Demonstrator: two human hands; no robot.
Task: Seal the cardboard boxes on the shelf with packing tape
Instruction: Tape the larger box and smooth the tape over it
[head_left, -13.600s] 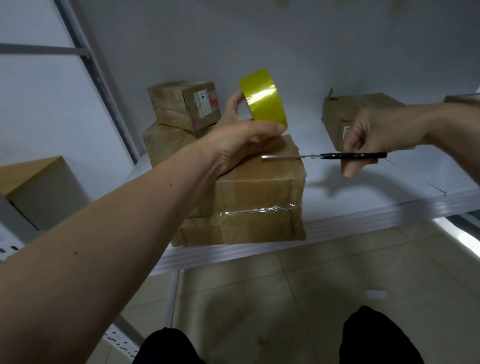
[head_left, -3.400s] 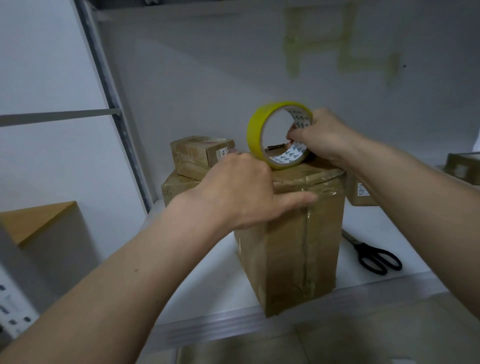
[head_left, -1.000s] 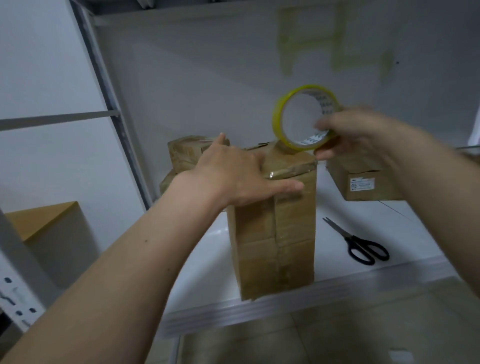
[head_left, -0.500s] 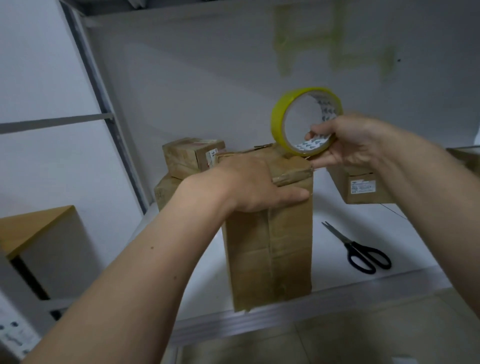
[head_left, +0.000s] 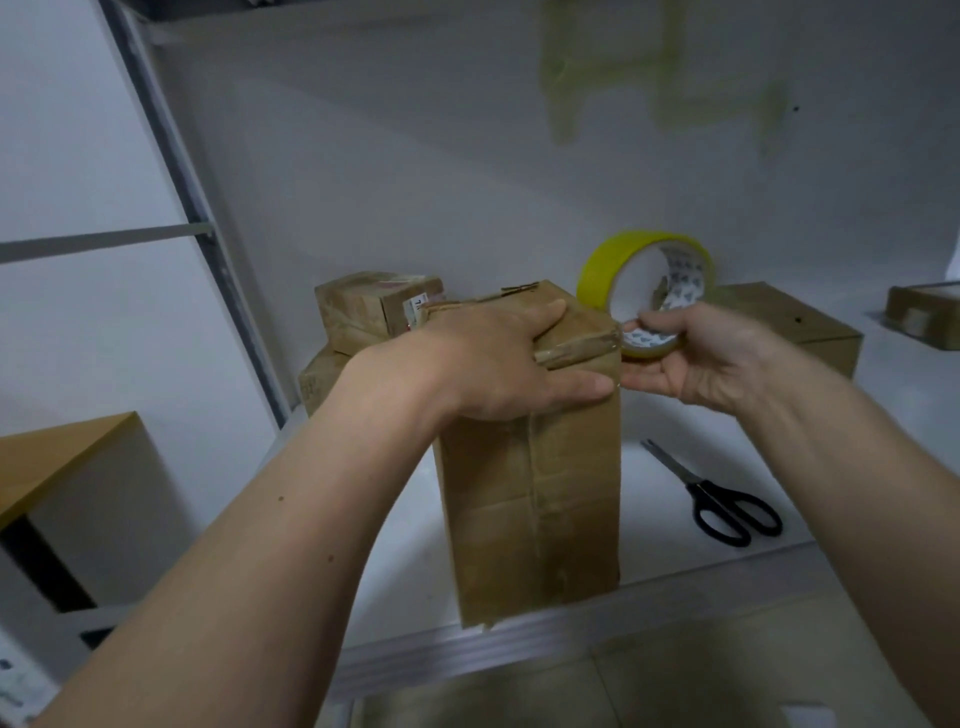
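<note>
On the shelf (head_left: 779, 566), right at the front edge, the tall box (head_left: 535, 493) is standing on end. The left hand (head_left: 498, 364) lies flat across its top corner with the fingers straight, thumb down the front face, pressing rather than gripping. The right hand (head_left: 691, 358) has the yellow tape roll (head_left: 631, 270) pinched at its lower rim, fingers curled into the core.

What changed: half a second ago the roll was up above the box's top; now it has dropped down beside the top right corner, almost touching it. I read that as tape being pulled over the edge and down the right side, so the top seam looks nearly done, though I can't actually make out the clear strip between roll and box.

The scissors (head_left: 727, 504) are lying right of the box, well apart from both hands, so cutting comes next, I'd guess.

As for containers: every box is closed, so no idea what's inside. Two taped boxes (head_left: 363, 312) are stacked behind and left of the tall one, another box (head_left: 795, 322) sits behind the roll to the right, and one more (head_left: 924, 317) is at the far right edge.
</note>
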